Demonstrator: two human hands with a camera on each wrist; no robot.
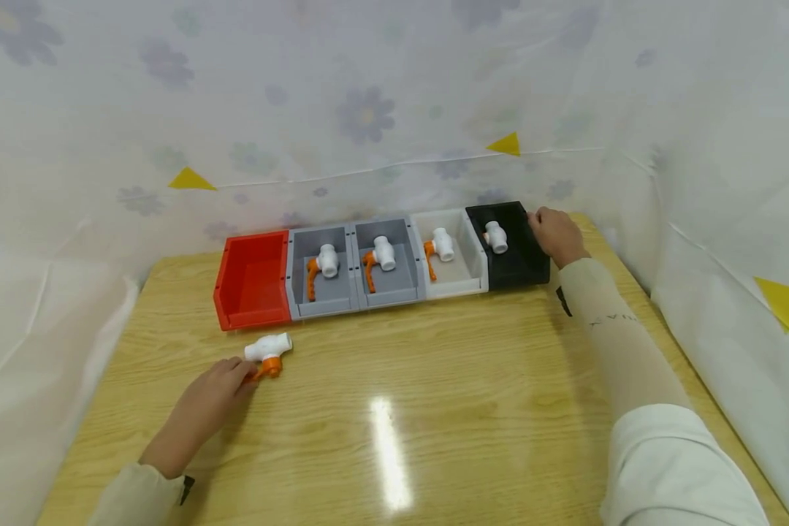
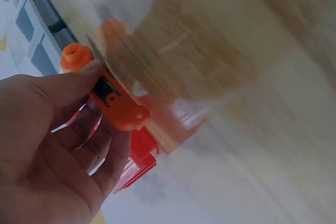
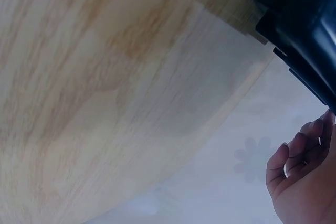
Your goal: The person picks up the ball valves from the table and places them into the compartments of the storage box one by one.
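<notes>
A white valve [image 1: 268, 346] with an orange handle [image 2: 119, 107] lies on the wooden table [image 1: 434, 380], just in front of the red bin [image 1: 253, 281]. My left hand [image 1: 248, 372] pinches that handle between thumb and fingers [image 2: 79, 80]. The red bin holds nothing. Two grey bins [image 1: 322, 292] [image 1: 389, 286], a white bin [image 1: 452, 276] and a black bin [image 1: 513, 267] each hold one valve. My right hand [image 1: 555, 234] rests against the black bin's far right side. Its fingers [image 3: 294, 156] are loosely curled, and the tips touch the bin's rim [image 3: 310, 72].
The bins stand side by side along the table's far edge. A flowered sheet [image 1: 368, 109] hangs close behind them and down both sides. The right table edge [image 1: 638, 285] runs near my right forearm.
</notes>
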